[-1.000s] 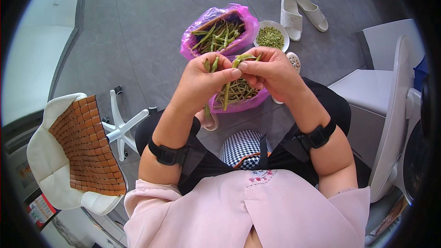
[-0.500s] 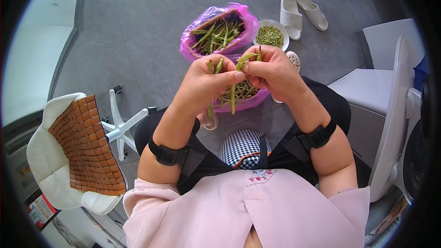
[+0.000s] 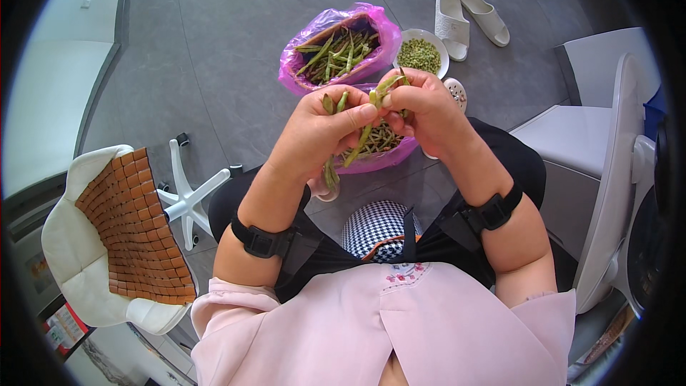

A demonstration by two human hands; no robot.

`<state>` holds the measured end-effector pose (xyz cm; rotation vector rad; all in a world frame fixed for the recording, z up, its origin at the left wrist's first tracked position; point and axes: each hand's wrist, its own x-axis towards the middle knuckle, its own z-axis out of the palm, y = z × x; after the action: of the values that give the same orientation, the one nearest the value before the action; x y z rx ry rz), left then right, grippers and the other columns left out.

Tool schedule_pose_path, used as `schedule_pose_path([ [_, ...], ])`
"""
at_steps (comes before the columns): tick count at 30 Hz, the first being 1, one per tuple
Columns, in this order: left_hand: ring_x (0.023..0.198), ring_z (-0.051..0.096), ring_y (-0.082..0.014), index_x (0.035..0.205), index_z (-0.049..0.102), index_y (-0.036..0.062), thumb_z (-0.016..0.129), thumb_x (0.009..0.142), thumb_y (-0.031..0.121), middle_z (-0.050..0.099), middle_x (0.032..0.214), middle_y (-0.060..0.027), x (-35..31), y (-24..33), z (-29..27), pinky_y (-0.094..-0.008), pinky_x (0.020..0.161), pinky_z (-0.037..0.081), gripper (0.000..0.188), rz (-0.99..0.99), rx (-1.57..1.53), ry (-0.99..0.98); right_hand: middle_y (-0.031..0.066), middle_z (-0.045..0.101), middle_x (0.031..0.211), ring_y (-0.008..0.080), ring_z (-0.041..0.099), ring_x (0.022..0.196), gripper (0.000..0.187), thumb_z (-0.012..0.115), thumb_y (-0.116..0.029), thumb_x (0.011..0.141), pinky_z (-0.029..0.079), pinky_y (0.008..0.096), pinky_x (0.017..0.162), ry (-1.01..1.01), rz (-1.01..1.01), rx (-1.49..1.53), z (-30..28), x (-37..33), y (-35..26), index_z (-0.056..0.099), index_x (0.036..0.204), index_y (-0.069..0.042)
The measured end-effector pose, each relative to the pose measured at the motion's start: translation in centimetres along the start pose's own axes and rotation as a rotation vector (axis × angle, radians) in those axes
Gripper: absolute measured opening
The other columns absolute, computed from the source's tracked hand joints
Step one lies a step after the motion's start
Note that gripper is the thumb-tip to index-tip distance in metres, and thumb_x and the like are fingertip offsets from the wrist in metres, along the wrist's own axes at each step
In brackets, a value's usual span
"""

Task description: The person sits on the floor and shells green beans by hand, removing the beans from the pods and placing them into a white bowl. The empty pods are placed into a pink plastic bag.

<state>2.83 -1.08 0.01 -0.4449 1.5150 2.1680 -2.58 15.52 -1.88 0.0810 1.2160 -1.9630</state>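
Observation:
My left hand (image 3: 325, 123) is closed around several green bean pods, whose ends stick out above and below the fist. Its thumb and fingers also pinch one end of a pod (image 3: 355, 144) that hangs down between the hands. My right hand (image 3: 420, 104) grips the upper part of that pod (image 3: 386, 88), which looks split open. Below them lies a pink plastic bag (image 3: 375, 161) with empty brownish-green pods. Beyond the hands, a purple bag (image 3: 289, 64) holds a basket of whole pods (image 3: 339, 53). A white bowl (image 3: 444, 64) of shelled green beans (image 3: 419, 56) stands beside it.
White slippers (image 3: 453, 27) lie on the grey floor behind the bowl. To the left is a white swivel chair (image 3: 86, 243) with a brown woven mat (image 3: 139, 229). White furniture (image 3: 572, 139) stands at the right. A houndstooth-patterned stool seat (image 3: 375, 225) shows between my knees.
The hanging pod has tilted, its lower end swinging left. My right fingers have shifted slightly along the pod, and its upper part looks more opened.

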Motion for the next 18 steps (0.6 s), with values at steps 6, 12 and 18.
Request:
schedule_pose_path([
  [6, 0.051, 0.047, -0.0037, 0.089, 0.059, 0.0022, 0.061, 0.082, 0.012, 0.06, 0.074, -0.0026, -0.05, 0.03, -0.06, -0.0155, 0.043, 0.033, 0.012, 0.039, 0.031, -0.018, 0.0054, 0.057, 0.067, 0.0072, 0.048, 0.049, 0.007, 0.054, -0.005, 0.071, 0.033, 0.0179, 0.039, -0.008, 0.038, 0.056, -0.26, 0.11, -0.19, 0.054, 0.078, -0.003],
  [12, 0.052, 0.048, -0.0044, 0.087, 0.06, 0.0012, 0.061, 0.083, 0.011, 0.06, 0.073, -0.0025, -0.22, 0.23, -0.07, -0.0164, 0.044, 0.036, 0.011, 0.067, 0.11, 0.022, 0.0052, 0.057, 0.068, 0.007, 0.048, 0.048, 0.008, 0.056, -0.005, 0.071, 0.033, 0.0173, 0.039, 0.019, 0.051, 0.039, -0.19, 0.27, -0.35, 0.054, 0.078, -0.004],
  [18, 0.053, 0.049, -0.0039, 0.088, 0.06, 0.0013, 0.061, 0.082, 0.012, 0.06, 0.073, -0.0025, 0.11, 0.26, -0.75, -0.0167, 0.046, 0.037, 0.012, 0.049, 0.114, 0.096, 0.0033, 0.057, 0.069, 0.0049, 0.048, 0.051, 0.01, 0.061, -0.004, 0.073, 0.035, 0.0161, 0.041, -0.004, 0.091, 0.001, -0.76, 0.53, -0.17, 0.057, 0.082, -0.002],
])
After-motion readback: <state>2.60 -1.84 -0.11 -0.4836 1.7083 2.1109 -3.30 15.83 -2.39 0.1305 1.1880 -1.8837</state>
